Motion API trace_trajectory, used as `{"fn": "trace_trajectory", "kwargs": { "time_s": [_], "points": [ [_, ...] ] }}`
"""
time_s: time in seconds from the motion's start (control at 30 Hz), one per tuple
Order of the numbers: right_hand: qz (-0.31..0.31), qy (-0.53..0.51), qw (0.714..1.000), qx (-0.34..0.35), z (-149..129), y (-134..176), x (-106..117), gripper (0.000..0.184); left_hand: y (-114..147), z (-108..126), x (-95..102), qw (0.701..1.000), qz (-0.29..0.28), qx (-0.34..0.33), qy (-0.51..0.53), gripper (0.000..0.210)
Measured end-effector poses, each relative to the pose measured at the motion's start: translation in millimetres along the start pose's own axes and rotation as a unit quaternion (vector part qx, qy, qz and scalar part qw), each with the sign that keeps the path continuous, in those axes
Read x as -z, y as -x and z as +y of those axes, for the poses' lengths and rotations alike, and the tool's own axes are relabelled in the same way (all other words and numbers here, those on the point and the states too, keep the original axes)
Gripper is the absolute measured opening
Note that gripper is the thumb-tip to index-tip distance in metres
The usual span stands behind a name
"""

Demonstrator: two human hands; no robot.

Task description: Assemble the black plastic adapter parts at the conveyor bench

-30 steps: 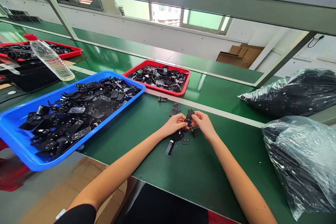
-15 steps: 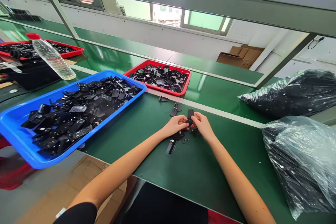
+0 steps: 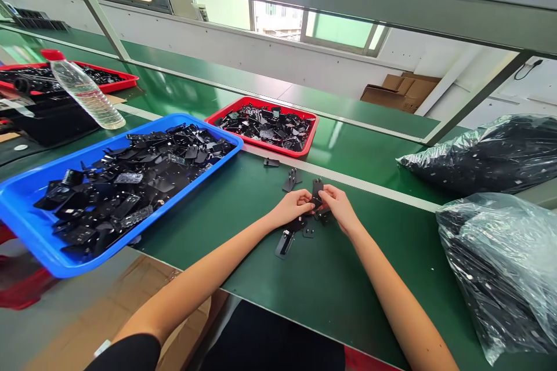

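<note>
Between my two hands, above the green bench, is a small flat black plastic plate (image 3: 318, 186) with small knobs at its top end. My left hand (image 3: 295, 207) pinches its lower left side, and my right hand (image 3: 337, 204) grips its right edge. Just under the hands lie several similar black pieces, partly hidden by the fingers. One longer black piece with a clear rim (image 3: 284, 244) rests nearer to me, beside a small piece with two studs (image 3: 308, 229). Farther back are an upright-tabbed black piece (image 3: 292, 178) and a lone flat black piece (image 3: 271, 162).
To the left stands a blue tray (image 3: 32, 181) heaped with black plastic parts. Behind it sits a red tray (image 3: 311, 142) of similar parts. A tilted water bottle (image 3: 87, 93) is at far left. Two plastic bags of black parts (image 3: 483, 156) (image 3: 500, 278) lie at right.
Both hands keep hold of the black plate in nearly the same place. The whole view has shifted very slightly; nothing else visibly moved.
</note>
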State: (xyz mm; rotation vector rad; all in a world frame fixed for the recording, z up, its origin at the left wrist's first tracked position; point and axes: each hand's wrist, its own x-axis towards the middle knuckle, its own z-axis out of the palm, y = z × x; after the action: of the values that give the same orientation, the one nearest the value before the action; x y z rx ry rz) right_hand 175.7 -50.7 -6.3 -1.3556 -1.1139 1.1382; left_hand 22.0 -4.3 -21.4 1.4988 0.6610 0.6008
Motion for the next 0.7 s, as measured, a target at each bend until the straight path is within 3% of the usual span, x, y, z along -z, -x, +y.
{"fn": "trace_trajectory", "kwargs": {
  "time_s": [0.23,0.47,0.7],
  "points": [
    [-0.001,-0.043,0.999,-0.001,8.1,-1.8,-0.8,0.024,-2.7,-2.8,0.7,0.999,-0.006,0.010,0.030,0.020],
    [0.061,-0.054,0.995,0.054,28.1,-3.3,-8.0,0.022,-4.5,-3.0,0.4,0.999,-0.006,0.012,0.044,0.018],
    [0.105,-0.037,0.989,0.092,28.7,1.6,-13.6,0.021,-5.7,-5.5,2.1,0.998,-0.013,0.012,0.052,0.023]
  ]
}}
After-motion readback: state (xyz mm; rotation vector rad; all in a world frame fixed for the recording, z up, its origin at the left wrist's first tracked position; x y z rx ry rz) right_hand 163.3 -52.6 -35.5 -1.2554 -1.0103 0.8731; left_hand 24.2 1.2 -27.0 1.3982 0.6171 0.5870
